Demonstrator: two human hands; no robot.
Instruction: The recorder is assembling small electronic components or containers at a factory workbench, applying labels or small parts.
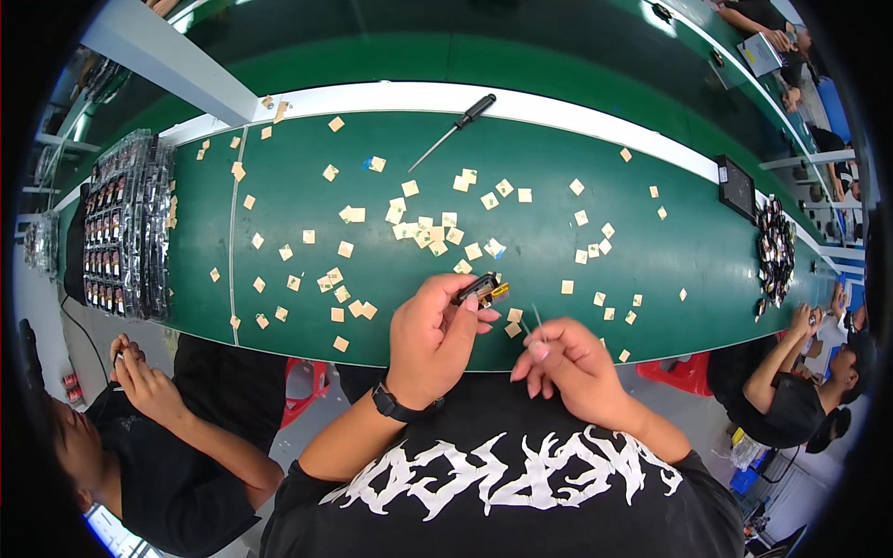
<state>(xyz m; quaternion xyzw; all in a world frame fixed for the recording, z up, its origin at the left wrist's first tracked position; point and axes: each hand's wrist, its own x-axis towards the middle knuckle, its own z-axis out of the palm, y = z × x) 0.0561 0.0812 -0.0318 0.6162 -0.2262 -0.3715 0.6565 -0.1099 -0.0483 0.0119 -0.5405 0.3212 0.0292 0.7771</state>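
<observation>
My left hand, with a black watch on its wrist, is closed around a small black electronic device. A yellow part sticks out on the device's right side. Just to the right, my right hand pinches a pair of thin metal tweezers, their tips pointing up and away from me. The tweezers and the device are apart. Both hands hover over the near edge of the green table. Small square beige paper pieces lie scattered beyond them.
A black-handled screwdriver lies at the far edge. Stacked clear trays of small parts stand at left. At right are a black box and a pile of black devices. Co-workers sit on both sides; one hand shows at left.
</observation>
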